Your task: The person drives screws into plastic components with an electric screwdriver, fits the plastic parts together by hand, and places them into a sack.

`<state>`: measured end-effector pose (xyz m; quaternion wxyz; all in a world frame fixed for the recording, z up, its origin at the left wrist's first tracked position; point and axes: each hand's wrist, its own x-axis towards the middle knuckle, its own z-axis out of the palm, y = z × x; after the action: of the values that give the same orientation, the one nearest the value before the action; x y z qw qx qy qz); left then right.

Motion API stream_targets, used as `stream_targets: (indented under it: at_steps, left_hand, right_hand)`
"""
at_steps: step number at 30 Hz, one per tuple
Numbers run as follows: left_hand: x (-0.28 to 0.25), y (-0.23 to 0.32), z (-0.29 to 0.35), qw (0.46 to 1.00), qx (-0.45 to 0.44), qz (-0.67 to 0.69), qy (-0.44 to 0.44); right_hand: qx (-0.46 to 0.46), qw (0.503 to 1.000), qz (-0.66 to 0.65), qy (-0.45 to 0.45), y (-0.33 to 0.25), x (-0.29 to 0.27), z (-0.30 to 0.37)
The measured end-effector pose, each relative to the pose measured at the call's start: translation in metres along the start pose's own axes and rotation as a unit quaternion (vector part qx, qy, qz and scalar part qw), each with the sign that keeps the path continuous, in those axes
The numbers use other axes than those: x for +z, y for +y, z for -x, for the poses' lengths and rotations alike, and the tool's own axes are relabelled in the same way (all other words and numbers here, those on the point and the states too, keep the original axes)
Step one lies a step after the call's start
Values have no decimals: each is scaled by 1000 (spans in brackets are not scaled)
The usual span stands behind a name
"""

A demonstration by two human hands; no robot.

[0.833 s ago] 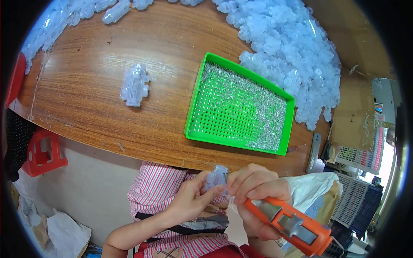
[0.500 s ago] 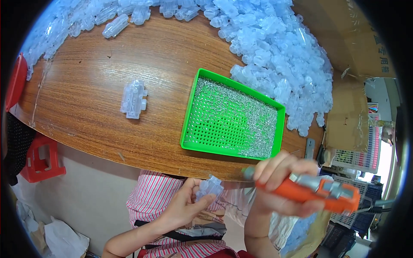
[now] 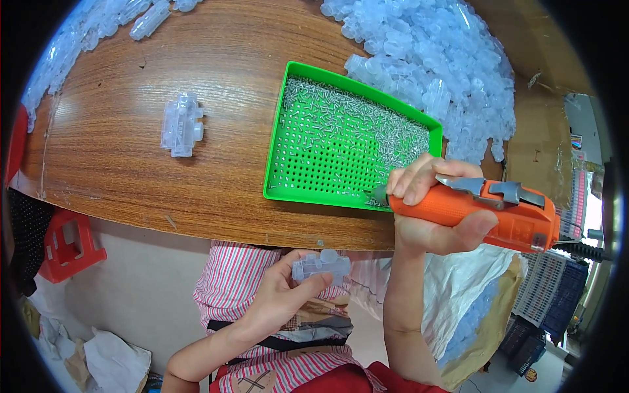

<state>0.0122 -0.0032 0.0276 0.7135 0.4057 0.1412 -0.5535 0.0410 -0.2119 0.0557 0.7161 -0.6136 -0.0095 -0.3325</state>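
Pinched between thumb and fingers of my left hand (image 3: 286,288) is a clear plastic housing (image 3: 321,267), held just off the table's front edge. My right hand (image 3: 436,203) wraps around an orange electric screwdriver (image 3: 475,213) with a grey lever along its top. The screwdriver's dark tip reaches over the near right corner of a green perforated tray (image 3: 275,194). Small silver screws (image 3: 386,131) lie thick along the tray's far and right sides. Whether a screw sits on the tip cannot be made out. Another clear housing (image 3: 181,126) rests alone on the table, left of the tray.
Clear plastic parts (image 3: 426,59) are heaped at the back right, against a cardboard box (image 3: 544,131). More parts (image 3: 72,62) lie at the far left. A red stool (image 3: 69,245) stands on the floor at left. At lower right is a lined sack (image 3: 511,288) holding more parts.
The screwdriver has come left and up with my right hand, its tip now at the tray's corner. My left hand has turned the housing to lie lengthwise. The view has shifted too.
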Motion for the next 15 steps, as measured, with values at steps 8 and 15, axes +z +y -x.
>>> stream_targets:
  at_steps: [8, 15]
  left_hand:
    - [2, -5, -4, 999, 7, 53, 4]
    - [-4, -9, -9, 998, 50, -27, -15]
  right_hand:
    - [-10, 1000, 7, -11, 0, 2, 7]
    - [-9, 996, -19, -90, -64, 27, 14]
